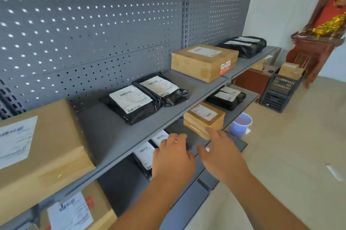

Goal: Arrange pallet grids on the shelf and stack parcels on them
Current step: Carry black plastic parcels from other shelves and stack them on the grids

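We reach both hands toward the lower shelf, each grip slack and holding nothing.

Our left hand (172,156) hovers with fingers gently bent over the black parcels (146,152) on the lower shelf (250,94). Our right hand (222,153) has its fingers spread, the index tip at the near edge of a brown box (204,117); we cannot tell if it touches. 2 black bags (131,102) lie on the upper shelf (104,132).

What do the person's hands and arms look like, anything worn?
Both forearms are bare: no sleeves, gloves or watch in view. The left hand has a small pale glint on one finger, perhaps a ring, too blurred to confirm. The right hand wears nothing visible.
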Available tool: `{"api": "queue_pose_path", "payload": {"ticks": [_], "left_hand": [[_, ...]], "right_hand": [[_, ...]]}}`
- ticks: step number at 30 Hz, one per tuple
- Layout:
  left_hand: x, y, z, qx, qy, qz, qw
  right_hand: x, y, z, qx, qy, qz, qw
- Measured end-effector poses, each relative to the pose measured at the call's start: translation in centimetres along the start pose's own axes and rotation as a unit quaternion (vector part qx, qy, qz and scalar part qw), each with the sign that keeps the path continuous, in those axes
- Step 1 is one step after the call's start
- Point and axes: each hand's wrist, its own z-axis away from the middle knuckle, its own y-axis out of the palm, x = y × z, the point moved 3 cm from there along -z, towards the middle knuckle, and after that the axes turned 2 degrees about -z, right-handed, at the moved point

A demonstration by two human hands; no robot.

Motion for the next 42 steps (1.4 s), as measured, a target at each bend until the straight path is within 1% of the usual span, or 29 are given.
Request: {"api": "queue_pose_path", "payload": {"ticks": [5,8,12,15,19,24,28,33,37,42], "left_hand": [[-0.9,-3.3,-3.8,-0.083,0.019,0.049,0.995],[-0.5,-5.2,-5.8,-0.142,0.017,0.040,0.989],[1.0,-7.1,-8.4,-0.195,-0.041,0.001,0.980],[2.1,-8.1,-10.2,-0.219,-0.118,-0.038,0.968],[3.5,-8.7,-12.3,-0.207,-0.236,-0.083,0.946],[3.9,-7.7,-14.3,-0.174,-0.313,-0.104,0.928],[4.0,-6.8,-15.2,-0.169,-0.341,-0.109,0.918],[4.6,-6.1,-16.3,-0.148,-0.366,-0.101,0.913],[5.1,-5.9,-16.9,-0.147,-0.381,-0.101,0.907],[5.8,-6.1,-17.3,-0.105,-0.407,-0.106,0.901]], "right_hand": [[2.4,-3.1,-6.8,-0.073,-0.045,-0.053,0.995],[4.3,-3.9,-10.6,-0.075,-0.076,-0.073,0.992],[6.6,-3.5,-14.9,-0.049,-0.132,-0.075,0.987],[8.1,-2.5,-17.4,-0.018,-0.171,-0.060,0.983],[9.6,-1.2,-20.3,0.031,-0.227,-0.025,0.973],[10.9,0.6,-23.3,0.073,-0.287,0.041,0.954],[11.4,2.4,-24.9,0.123,-0.301,0.073,0.943],[11.5,3.3,-25.8,0.181,-0.302,0.079,0.933],[11.5,3.1,-26.6,0.193,-0.305,0.085,0.929],[11.5,2.6,-27.5,0.197,-0.295,0.092,0.930]]}}
